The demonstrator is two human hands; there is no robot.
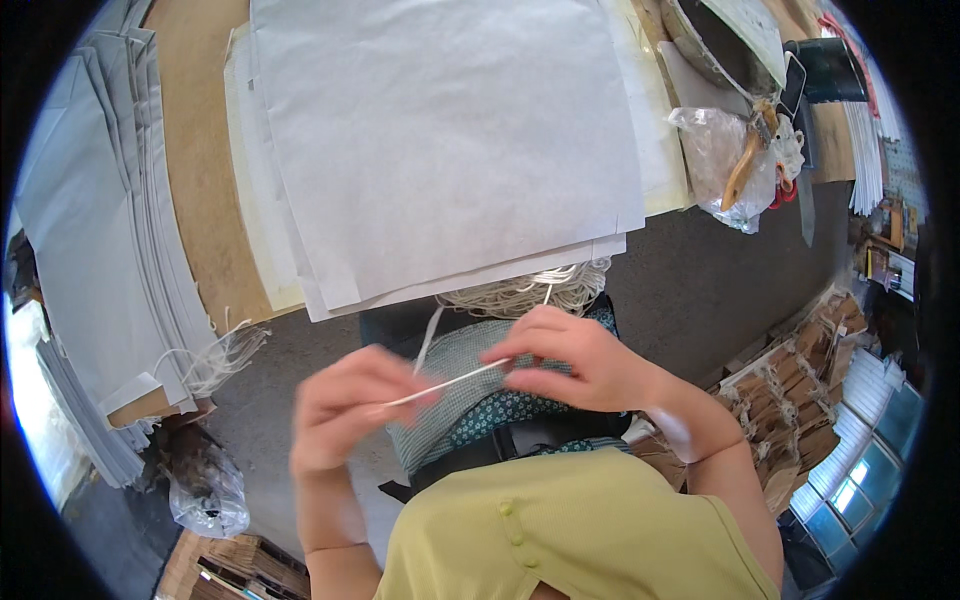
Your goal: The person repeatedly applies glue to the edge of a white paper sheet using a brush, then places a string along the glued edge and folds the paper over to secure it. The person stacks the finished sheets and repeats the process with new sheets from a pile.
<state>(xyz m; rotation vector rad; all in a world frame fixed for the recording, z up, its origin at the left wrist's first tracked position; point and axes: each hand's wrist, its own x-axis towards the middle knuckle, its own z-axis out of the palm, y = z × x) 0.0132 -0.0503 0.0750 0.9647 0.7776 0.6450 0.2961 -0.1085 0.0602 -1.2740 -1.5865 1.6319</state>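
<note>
Between my two hands a white cord (452, 383) is stretched in a short, slightly slanted line above my lap. My left hand (355, 405), blurred by motion, pinches its lower end. The other end is gripped by the thumb and fingers of my right hand (565, 360). A bundle of white cords (530, 290) lies just beyond my hands, partly under the table's front edge, and one strand runs up from it by my right hand. Large white paper sheets (450, 140) lie stacked on the table in front of me.
Folded white paper bags (105, 220) are piled at the left, with loose cord ends (225, 360) at their near corner. At the right a brush (745, 170) rests on a clear plastic bag (700, 140), near a tilted bucket (715, 45). Brown paper bundles (800, 400) stand lower right.
</note>
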